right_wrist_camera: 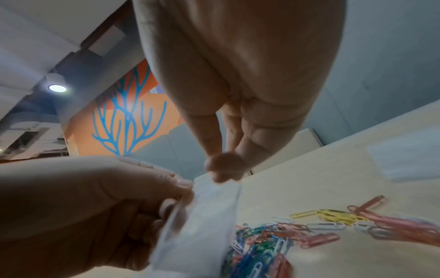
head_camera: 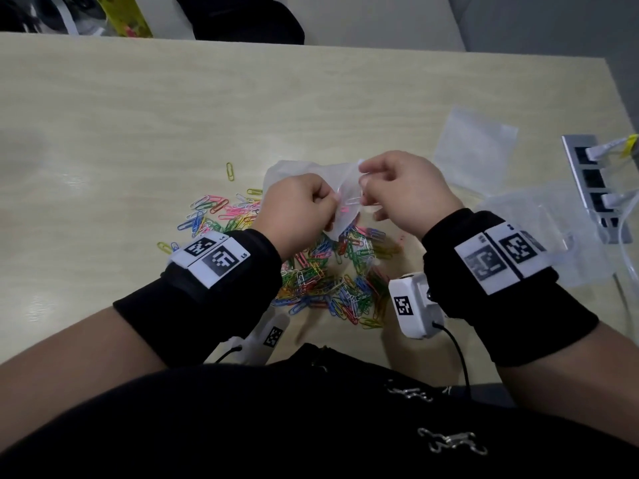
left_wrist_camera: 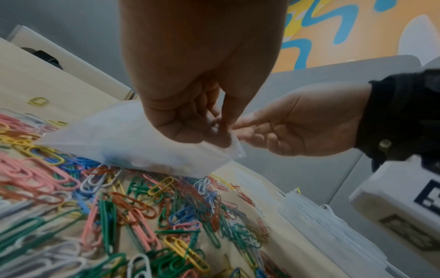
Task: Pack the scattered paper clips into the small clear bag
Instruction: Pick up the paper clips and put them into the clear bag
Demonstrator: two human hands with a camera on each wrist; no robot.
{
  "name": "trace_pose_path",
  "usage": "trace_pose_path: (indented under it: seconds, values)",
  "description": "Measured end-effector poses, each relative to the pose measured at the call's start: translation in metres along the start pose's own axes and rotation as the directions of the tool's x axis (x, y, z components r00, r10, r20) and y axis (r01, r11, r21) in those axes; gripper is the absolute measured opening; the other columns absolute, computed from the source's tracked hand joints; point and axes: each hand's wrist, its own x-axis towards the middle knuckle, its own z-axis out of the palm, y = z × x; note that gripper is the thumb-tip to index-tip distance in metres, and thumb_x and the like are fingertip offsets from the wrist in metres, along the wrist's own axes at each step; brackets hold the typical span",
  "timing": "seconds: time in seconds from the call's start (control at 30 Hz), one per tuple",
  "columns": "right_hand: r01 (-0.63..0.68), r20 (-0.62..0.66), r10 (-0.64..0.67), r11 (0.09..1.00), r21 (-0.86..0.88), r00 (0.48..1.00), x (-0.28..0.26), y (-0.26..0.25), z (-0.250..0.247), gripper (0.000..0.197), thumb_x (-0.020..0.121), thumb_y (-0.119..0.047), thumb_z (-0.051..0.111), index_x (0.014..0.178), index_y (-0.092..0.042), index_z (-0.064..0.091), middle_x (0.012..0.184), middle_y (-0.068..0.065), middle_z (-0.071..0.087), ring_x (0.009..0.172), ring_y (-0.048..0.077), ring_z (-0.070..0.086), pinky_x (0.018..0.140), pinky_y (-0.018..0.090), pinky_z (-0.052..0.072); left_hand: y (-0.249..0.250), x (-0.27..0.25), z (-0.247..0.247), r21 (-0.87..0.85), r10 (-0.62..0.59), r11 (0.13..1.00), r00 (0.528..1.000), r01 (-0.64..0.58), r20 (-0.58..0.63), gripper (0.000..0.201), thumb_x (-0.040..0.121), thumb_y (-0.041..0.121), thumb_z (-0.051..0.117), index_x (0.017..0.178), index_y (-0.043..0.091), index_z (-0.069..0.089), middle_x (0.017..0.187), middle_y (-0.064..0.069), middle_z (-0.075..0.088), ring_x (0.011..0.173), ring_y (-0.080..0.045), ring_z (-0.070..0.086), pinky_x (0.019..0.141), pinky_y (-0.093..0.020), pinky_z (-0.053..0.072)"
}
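Observation:
The small clear bag hangs between my two hands, just above a pile of coloured paper clips on the table. My left hand pinches the bag's near edge with curled fingers. From the other side, my right hand pinches the bag's top edge between thumb and fingertips. The bag droops to the left over the paper clips, and a few clips show faintly through it. In the right wrist view the bag hangs beside my left hand, with paper clips below.
Two more clear bags lie to the right on the pale wooden table. A power strip with plugged cables sits at the right edge. A stray yellow clip lies left of the pile.

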Motion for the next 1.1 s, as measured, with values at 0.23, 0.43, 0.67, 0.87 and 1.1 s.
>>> trace_pose_path:
  seconds: [0.23,0.43,0.67,0.87,1.1]
  values:
    - [0.026,0.037,-0.007,0.830,-0.557,0.999,0.031,0.046,0.005,0.074,0.086,-0.055,0.055,0.146,-0.021,0.028,0.155,0.010,0.026,0.141,0.028,0.029,0.116,0.041,0.026,0.001,0.001,-0.007,-0.060,-0.025,0.998,0.997,0.020,-0.076,0.023,0.093,0.025,0.053,0.082,0.006,0.061,0.076,-0.009,0.068,0.077,-0.027,0.065,0.076,-0.040,0.051]
    - [0.313,0.286,-0.146,0.618,-0.721,0.947,0.011,0.055,0.029,0.081,0.080,-0.061,0.058,0.146,-0.022,0.030,0.155,0.009,0.025,0.141,0.033,0.022,0.116,0.044,0.024,-0.002,0.002,-0.008,-0.062,-0.020,0.998,0.994,0.014,-0.109,0.022,0.093,0.027,0.055,0.081,0.009,0.061,0.074,-0.007,0.067,0.074,-0.027,0.065,0.076,-0.043,0.053]
    - [0.305,0.171,-0.260,0.667,-0.680,0.950,-0.002,0.061,0.030,0.027,0.092,-0.017,0.052,0.118,-0.012,0.058,0.120,0.010,0.052,0.113,0.032,0.046,0.091,0.037,0.043,-0.006,0.004,-0.010,-0.049,-0.015,0.999,0.994,0.010,-0.108,0.022,0.093,0.025,0.057,0.083,0.006,0.063,0.075,-0.009,0.070,0.064,-0.015,0.066,0.070,-0.036,0.054]
    - [0.154,0.054,-0.150,0.807,-0.571,0.987,0.002,0.056,0.013,0.012,0.085,-0.015,0.062,0.092,-0.019,0.070,0.105,0.005,0.061,0.095,0.023,0.058,0.079,0.024,0.038,-0.010,0.005,-0.008,0.000,-0.001,1.000,0.998,0.001,-0.070,0.020,0.093,0.025,0.060,0.077,0.014,0.067,0.060,0.007,0.068,0.049,0.004,0.056,0.056,-0.018,0.041]
    - [-0.022,-0.065,0.029,0.994,0.105,0.997,-0.004,0.033,-0.005,0.013,0.079,-0.012,0.074,0.076,-0.023,0.068,0.071,-0.004,0.065,0.064,0.013,0.062,0.068,0.027,0.056,-0.008,0.003,-0.006,0.037,0.009,0.999,0.999,-0.008,-0.041,0.019,0.092,0.024,0.060,0.079,0.014,0.069,0.061,0.009,0.068,0.059,0.001,0.063,0.058,-0.009,0.042]
